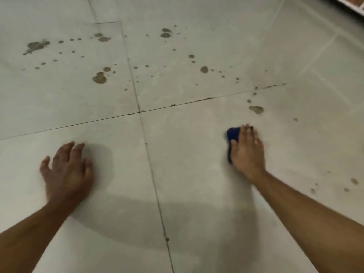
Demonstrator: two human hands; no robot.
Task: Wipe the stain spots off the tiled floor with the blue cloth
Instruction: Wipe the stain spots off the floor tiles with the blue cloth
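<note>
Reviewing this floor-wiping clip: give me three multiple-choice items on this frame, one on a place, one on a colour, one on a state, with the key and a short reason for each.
1. Where does the cloth lie?
A. Under the right hand, on the near right tile
B. Under the left hand
C. On the far left tile, over the largest stain

2. What colour is the cloth?
A. White
B. Blue
C. Red

3. What is the left hand doing?
A. Gripping a brush
B. Lifted well off the floor, curled in a fist
C. Resting on the tiled floor with fingers spread, holding nothing

Key:
1 A: the cloth shows from under the right hand's fingers and thumb.
2 B: the part that shows is deep blue.
3 C: its fingers are spread on the tile, and nothing is in them.
</note>
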